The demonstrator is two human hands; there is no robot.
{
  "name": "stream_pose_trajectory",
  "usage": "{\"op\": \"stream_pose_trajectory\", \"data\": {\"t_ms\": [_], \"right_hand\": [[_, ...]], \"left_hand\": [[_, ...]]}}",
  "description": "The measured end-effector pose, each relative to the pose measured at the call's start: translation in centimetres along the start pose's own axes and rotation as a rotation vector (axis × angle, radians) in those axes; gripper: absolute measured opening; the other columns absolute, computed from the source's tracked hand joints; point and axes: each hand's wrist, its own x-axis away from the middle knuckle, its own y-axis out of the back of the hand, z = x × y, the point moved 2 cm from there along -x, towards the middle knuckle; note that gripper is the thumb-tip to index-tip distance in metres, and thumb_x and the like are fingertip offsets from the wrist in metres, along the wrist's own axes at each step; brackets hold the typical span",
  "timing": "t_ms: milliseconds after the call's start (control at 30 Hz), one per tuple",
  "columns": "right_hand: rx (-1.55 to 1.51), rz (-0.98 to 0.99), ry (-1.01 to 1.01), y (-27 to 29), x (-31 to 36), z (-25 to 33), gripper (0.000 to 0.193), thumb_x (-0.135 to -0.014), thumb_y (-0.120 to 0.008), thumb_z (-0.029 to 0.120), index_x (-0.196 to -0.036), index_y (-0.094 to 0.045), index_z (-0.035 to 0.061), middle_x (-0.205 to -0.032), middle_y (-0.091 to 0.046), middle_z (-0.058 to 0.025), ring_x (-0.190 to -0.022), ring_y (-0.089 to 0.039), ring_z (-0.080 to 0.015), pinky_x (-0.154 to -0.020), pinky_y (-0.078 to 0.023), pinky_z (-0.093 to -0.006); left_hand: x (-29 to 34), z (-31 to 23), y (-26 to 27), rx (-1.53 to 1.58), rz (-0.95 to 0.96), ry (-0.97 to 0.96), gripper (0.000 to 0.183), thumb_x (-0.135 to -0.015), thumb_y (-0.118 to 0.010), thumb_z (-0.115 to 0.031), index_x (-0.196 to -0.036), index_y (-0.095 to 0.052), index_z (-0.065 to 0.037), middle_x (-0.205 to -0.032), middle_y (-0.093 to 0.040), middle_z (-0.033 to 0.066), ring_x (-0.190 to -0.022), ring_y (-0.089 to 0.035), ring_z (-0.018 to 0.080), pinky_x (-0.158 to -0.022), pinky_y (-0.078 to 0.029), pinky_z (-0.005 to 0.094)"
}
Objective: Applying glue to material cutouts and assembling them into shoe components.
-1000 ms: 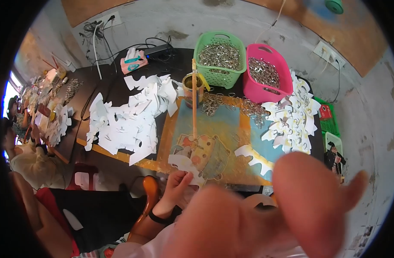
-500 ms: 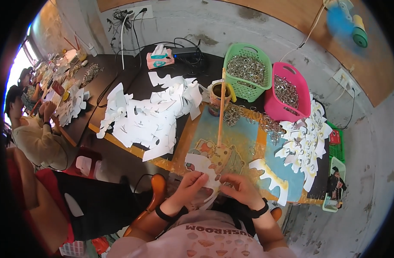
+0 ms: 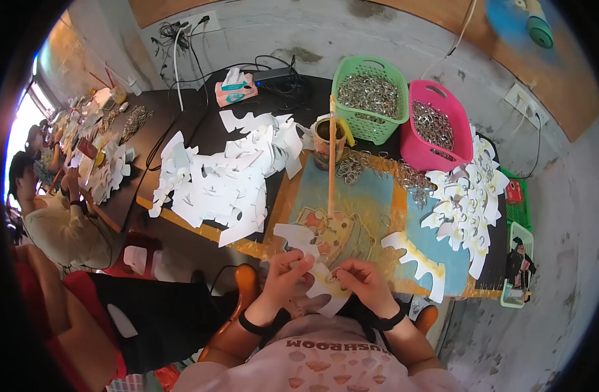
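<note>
Left hand [image 3: 288, 277] pinches one white cut-out [image 3: 323, 278]; right hand [image 3: 372, 283] narrow-fingered, hold unclear. One green basket [image 3: 359, 124], one pink basket [image 3: 425, 155]: one o'clock. Yellow-edged mat [image 3: 311, 186]: open at twelve.

The cut-out piece [image 3: 323, 279] is flat, white and stiff-looking, its edge scooped into rounded notches with pointed corners between them — a yellowish tint shows near the right fingertips. It's held up at a slant at the near edge of the bench [image 3: 319, 104], one end pointing up and away to the left, the other dipping down toward the lap. The left hand [image 3: 288, 281] pinches it about midway, covering part of it; the right hand [image 3: 367, 282] touches its right edge — the detail there is too small for me to make out
</note>
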Motion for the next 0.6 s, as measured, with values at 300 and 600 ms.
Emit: {"op": "stream_pose_trajectory", "data": {"t_ms": [300, 600], "right_hand": [[-0.018, -0.171, 0.082, -0.2, -0.2, -0.6, 0.009, -0.092, -0.059, 0.009, -0.094, -0.063, 0.0007, -0.076, -0.061, 0.0035, -0.068, -0.051, -0.0008, -0.059, -0.038, -0.0176], [0.259, -0.383, 0.415, -1.3, 0.3, -0.2, 0.01, -0.084, -0.066, 0.004, -0.094, -0.065, 0.0014, -0.081, -0.064, -0.0041, -0.066, -0.059, -0.0074, -0.059, -0.044, -0.0197]], "left_hand": [[1.1, 1.7, -1.3, 0.097, -0.069, 0.058, 0.01, -0.086, -0.068, -0.006, -0.089, -0.063, 0.001, -0.078, -0.062, 0.0, -0.069, -0.058, 0.0055, -0.061, -0.045, 0.0195], [1.3, 2.0, -1.6, -0.097, -0.187, -0.069, 0.012, -0.085, -0.07, -0.007, -0.089, -0.065, 0.002, -0.077, -0.065, 0.0004, -0.069, -0.057, 0.0035, -0.063, -0.044, 0.0186]]}}
